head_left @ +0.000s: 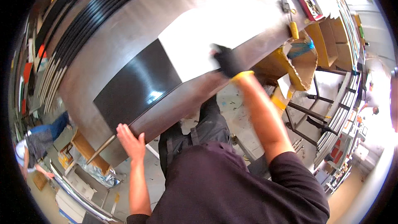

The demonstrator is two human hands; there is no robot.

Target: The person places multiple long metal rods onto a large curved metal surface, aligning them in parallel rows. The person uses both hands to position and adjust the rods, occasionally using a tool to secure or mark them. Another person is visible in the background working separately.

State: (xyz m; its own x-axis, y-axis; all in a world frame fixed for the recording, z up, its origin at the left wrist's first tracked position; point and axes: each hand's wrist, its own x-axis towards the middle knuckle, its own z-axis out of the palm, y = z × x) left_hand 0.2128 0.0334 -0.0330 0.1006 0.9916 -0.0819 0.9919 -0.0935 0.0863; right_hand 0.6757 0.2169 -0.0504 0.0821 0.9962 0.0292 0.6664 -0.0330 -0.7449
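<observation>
My left hand (132, 143) is bare, its fingers stretched out flat at the near left corner of a glossy black sheet (139, 79). It touches or lies right beside a thin metal rod (101, 149), whose bare silver end sticks out past the table edge. The rod seems to run along the sheet's near edge. To the right, a bright white sheet (178, 41) adjoins the black one. Over its near edge is my right hand (227, 61), in a black glove with a yellow cuff. Motion blurs its fingers, so I cannot tell what they hold.
Several black-covered rods (95, 12) lie along the table's (78, 95) far left. A red tray of tools (304, 0) and a yellow-handled tool (293, 29) are at the far right. Cardboard boxes (302, 64) stand beside the table. Another person (41, 141) is at lower left.
</observation>
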